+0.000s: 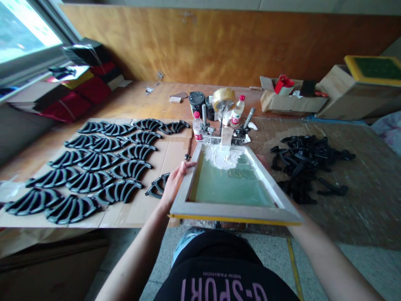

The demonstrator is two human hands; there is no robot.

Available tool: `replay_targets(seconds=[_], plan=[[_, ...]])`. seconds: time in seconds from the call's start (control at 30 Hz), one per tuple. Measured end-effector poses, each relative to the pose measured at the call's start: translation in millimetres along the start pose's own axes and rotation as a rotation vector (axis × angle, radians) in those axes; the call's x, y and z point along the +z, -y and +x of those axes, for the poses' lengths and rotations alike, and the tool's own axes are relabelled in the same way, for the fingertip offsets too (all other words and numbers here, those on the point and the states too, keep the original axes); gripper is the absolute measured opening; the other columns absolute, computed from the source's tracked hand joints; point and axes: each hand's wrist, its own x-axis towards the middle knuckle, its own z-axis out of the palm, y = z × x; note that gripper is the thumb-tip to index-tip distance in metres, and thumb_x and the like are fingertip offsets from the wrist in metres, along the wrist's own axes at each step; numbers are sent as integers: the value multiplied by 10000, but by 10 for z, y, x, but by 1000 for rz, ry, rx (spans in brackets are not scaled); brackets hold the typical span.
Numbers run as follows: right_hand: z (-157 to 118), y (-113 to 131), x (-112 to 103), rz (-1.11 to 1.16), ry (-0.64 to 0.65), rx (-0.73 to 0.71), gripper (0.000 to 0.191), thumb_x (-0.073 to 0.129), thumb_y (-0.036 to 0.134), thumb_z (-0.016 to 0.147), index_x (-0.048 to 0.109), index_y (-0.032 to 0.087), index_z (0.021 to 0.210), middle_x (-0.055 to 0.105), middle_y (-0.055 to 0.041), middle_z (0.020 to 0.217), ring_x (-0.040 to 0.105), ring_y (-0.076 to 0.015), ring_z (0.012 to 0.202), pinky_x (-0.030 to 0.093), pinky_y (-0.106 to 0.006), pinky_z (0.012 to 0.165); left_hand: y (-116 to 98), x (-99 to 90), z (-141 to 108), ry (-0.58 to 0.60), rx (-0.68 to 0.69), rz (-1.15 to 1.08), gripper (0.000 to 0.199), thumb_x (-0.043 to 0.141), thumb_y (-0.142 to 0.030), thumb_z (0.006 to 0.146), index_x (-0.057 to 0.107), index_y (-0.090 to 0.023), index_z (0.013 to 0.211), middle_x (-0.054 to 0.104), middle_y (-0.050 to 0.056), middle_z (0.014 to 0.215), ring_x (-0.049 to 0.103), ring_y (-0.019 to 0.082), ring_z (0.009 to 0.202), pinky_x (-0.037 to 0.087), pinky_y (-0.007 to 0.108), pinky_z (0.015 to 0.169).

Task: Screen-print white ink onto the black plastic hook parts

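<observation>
A screen printing frame (pixel 232 212) with a pale green mesh juts toward me from a clamp (pixel 216 138) at the back. White paste (pixel 213 156) is smeared over the far end of its mesh, where a light wooden squeegee (pixel 227 138) stands. At the frame's left side, my left hand (pixel 174 183) is closed on the edge, thumb and finger at the rim. My right hand (pixel 261 159) is mostly hidden behind the right side of the frame; only a blurred bit shows. A ribbed black plastic piece (pixel 158 186) lies beside my left hand.
Rows of fan-shaped black pieces (pixel 97 161) cover cardboard on the left. A pile of black parts (pixel 307 163) lies to the right. Behind the clamp stand bottles (pixel 238 110), a black tub (pixel 196 102) and a tape roll (pixel 223 98). An open box (pixel 294 102) sits back right.
</observation>
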Motion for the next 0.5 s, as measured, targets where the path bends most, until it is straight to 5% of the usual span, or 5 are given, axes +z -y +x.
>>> replay_targets(seconds=[0.1,0.2,0.27,0.33,0.5], plan=[[271,-80,-160,-19,-153,87,360,458,251,914,611,102,1204,610,-176,1139,571,-290,1052,466,-478,928,482,-35,-132,56,-150,31,635,591,-610,804,616,-179,1269,702,55,949,632,229,901,495,267,722],[590,213,-116,-10,-202,-98,580,656,244,814,487,133,1356,475,-160,1375,438,-300,1267,384,-447,1065,903,24,-140,62,-241,34,799,618,-568,795,382,-214,1471,691,30,872,629,188,752,479,256,629],[745,469,-5,-34,-113,-217,585,708,212,776,506,149,1322,514,-144,1331,462,-296,1225,403,-432,1037,1074,59,-111,52,-247,68,814,604,-567,802,355,-200,1484,694,43,906,636,192,782,487,265,655],[792,663,116,-80,30,-248,372,685,202,801,594,149,1158,616,-128,1137,533,-277,1080,448,-405,939,1156,70,-84,54,-242,97,789,581,-573,815,378,-187,1473,699,69,994,645,210,864,501,285,714],[419,808,172,-159,240,-409,46,569,154,860,614,145,856,635,-101,873,541,-241,910,430,-331,782,1169,55,-73,47,-242,86,732,594,-562,813,459,-183,1424,674,96,1176,639,247,1019,507,320,840]])
